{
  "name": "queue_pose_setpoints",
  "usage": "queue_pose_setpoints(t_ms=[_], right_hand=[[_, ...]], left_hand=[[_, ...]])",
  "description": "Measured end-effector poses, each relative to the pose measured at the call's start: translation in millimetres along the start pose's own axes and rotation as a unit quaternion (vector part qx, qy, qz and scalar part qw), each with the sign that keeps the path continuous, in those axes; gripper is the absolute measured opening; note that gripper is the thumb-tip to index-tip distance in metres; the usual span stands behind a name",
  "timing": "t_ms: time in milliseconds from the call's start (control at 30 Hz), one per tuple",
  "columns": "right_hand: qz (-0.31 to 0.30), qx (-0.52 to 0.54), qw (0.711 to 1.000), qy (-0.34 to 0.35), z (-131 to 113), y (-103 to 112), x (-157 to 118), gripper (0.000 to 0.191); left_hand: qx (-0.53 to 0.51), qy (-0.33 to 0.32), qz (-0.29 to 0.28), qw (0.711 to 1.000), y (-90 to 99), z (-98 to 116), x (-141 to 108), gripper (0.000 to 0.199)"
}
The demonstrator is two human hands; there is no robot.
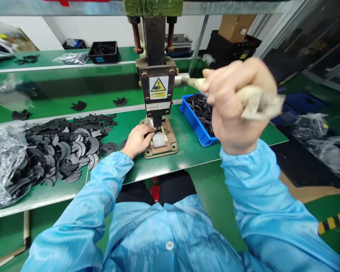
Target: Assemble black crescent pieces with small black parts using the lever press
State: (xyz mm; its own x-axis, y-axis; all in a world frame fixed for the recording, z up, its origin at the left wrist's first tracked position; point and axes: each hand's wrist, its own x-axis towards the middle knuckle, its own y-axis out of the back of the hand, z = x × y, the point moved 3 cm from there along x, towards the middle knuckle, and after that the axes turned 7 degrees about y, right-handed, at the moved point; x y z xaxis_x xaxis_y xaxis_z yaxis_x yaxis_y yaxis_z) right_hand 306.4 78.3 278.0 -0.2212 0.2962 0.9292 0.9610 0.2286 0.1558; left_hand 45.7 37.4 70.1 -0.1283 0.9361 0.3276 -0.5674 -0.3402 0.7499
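Note:
A hand-operated press (pixel 158 90) with a yellow warning label stands in front of me. My right hand (pixel 238 102) is wrapped round its lever handle (pixel 197 83), which is covered in pale cloth and raised to the right. My left hand (pixel 138 140) reaches to the press base (pixel 161 152), its fingertips together just under the ram (pixel 158 120). What those fingertips hold is too small and hidden to make out. A pale block (pixel 159 139) sits on the base beside them.
Left of the press lies a heap of black curved parts (pixel 65 149), next to a clear plastic bag (pixel 5 162). A blue bin (pixel 205 139) of black pieces stands to the right. Behind, a shelf holds a black bin (pixel 103 57).

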Motion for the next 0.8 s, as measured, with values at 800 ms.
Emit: queue_pose_setpoints(t_ms=[800], right_hand=[[0.106,0.003,0.994,0.034,20,-18,-99,0.03]], left_hand=[[0.297,0.108,-0.17,0.933,83.2,-77,-41,0.055]])
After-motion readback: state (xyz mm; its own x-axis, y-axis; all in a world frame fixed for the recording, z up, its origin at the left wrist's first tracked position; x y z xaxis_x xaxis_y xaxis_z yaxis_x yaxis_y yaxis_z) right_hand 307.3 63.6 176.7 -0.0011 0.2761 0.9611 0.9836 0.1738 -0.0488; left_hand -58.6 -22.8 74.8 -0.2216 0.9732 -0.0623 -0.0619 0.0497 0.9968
